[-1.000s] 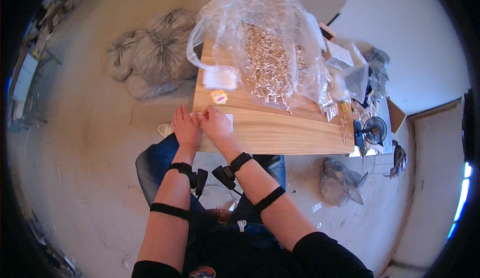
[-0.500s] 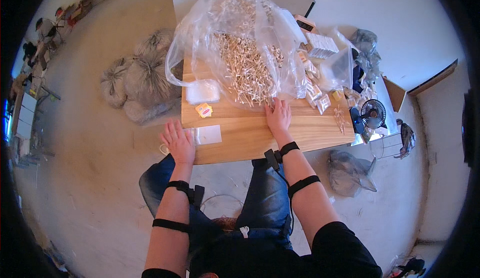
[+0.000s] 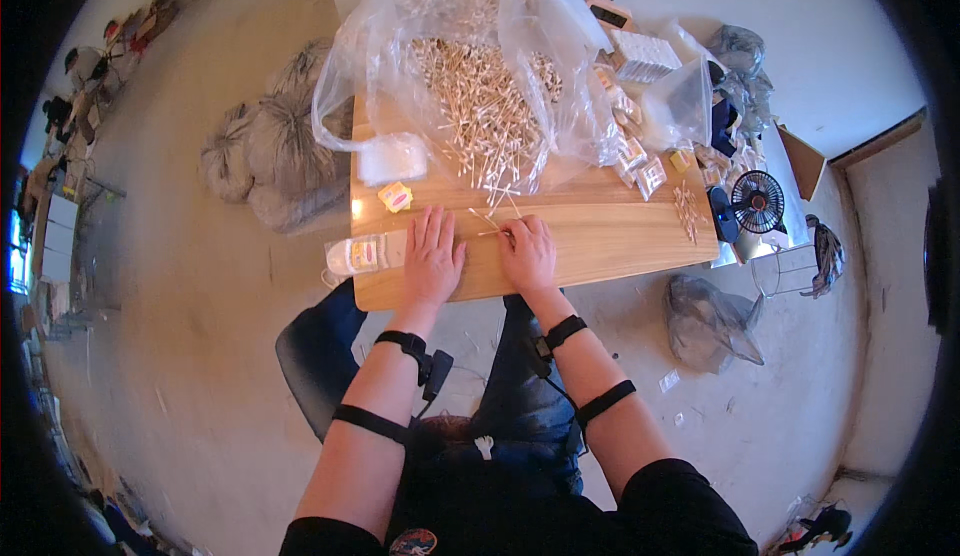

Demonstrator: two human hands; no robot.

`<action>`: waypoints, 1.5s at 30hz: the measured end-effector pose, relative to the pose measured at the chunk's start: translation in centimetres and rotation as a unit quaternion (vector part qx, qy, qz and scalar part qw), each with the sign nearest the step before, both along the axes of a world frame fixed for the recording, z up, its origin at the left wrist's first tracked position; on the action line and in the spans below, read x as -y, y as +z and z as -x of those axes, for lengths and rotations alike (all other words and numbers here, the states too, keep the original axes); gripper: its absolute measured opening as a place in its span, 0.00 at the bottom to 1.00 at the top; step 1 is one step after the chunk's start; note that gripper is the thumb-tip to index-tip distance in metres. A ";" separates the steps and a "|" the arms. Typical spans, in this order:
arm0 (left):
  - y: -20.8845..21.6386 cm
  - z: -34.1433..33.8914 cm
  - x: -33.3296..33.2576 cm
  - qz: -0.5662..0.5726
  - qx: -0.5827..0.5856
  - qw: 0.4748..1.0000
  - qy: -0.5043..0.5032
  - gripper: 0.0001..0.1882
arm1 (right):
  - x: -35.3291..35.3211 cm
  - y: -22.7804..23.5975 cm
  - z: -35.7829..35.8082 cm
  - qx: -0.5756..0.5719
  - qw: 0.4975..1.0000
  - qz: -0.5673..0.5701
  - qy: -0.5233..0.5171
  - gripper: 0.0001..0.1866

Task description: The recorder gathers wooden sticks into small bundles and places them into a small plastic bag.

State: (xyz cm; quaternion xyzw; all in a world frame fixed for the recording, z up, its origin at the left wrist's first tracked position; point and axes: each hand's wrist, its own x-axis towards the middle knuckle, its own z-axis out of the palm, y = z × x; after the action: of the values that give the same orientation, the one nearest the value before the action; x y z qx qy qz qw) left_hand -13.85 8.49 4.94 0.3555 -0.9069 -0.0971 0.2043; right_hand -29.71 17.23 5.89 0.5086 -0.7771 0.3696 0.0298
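My left hand (image 3: 432,258) lies flat on the wooden table, fingers stretched out, over the right end of a clear packet (image 3: 366,253) that holds white cotton swabs and a yellow label. Beside it, my right hand (image 3: 528,254) is closed with fingertips pinched on a few loose cotton swabs (image 3: 487,224), whose ends stick out to the left. Beyond both hands, a big clear bag (image 3: 340,96) lies open with a heap of cotton swabs (image 3: 480,106) spilling toward me. A small stack of yellow labels (image 3: 396,197) sits left of the heap.
A stack of clear plastic sleeves (image 3: 392,159) lies at the table's left. Filled small packets (image 3: 648,178), loose swabs (image 3: 686,211) and a black fan (image 3: 757,202) are on the right. Tied grey bags (image 3: 285,146) stand on the floor at left, another grey bag (image 3: 708,324) at right.
My left hand has moved right, from the table's left edge to beside my right hand. My right hand has drawn back from the heap with a few swabs. The packet now shows a yellow label.
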 end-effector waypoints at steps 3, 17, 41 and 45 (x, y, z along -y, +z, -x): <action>0.0 -0.2 0.2 -0.008 -0.027 1.000 0.000 0.26 | -0.1 0.7 -1.0 0.002 0.999 0.000 0.053 0.05; 0.0 -0.7 -0.1 -0.006 -0.100 0.995 -0.015 0.18 | 0.4 -0.3 0.8 0.079 0.995 -0.012 0.063 0.07; -0.5 -0.7 0.0 0.054 -0.126 0.987 -0.080 0.09 | -0.7 0.1 -0.2 0.062 0.996 -0.016 0.059 0.03; -0.3 -0.9 -0.3 0.045 -0.123 0.987 -0.090 0.09 | -0.7 -0.3 0.2 0.072 0.996 -0.032 0.052 0.04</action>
State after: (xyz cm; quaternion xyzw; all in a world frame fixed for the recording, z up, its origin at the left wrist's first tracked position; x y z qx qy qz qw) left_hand -12.91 8.78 4.63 0.2482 -0.9067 -0.1168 0.3205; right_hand -29.86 17.92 5.61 0.5214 -0.7610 0.3811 -0.0619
